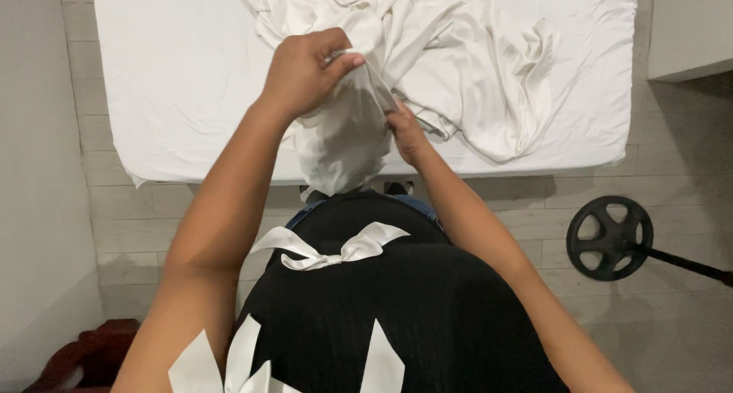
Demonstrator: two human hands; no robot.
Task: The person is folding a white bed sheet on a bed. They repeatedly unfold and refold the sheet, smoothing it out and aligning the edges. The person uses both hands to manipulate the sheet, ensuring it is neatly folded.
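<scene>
One white pillowcase (340, 145) hangs at the near edge of the bed (175, 72), its lower end drooping past the mattress edge toward the person's waist. The left hand (305, 71) is closed on its upper hem, fingers pinched over the cloth and lifted above the mattress. The right hand (405, 131) grips the pillowcase's right side lower down, fingers curled into the fabric, just at the bed's front edge.

Behind and to the right of both hands lies one crumpled white sheet (473, 65), bunched in folds across the middle and right of the bed and touching the pillowcase. The left part of the mattress is flat, smooth cover.

The bed's near edge runs straight across, with pale tiled floor (672, 172) to either side. One black weight plate on a bar (609, 237) rests on the floor to the right, well apart from the hands. A dark red wooden piece (84, 355) shows at the lower left corner.
</scene>
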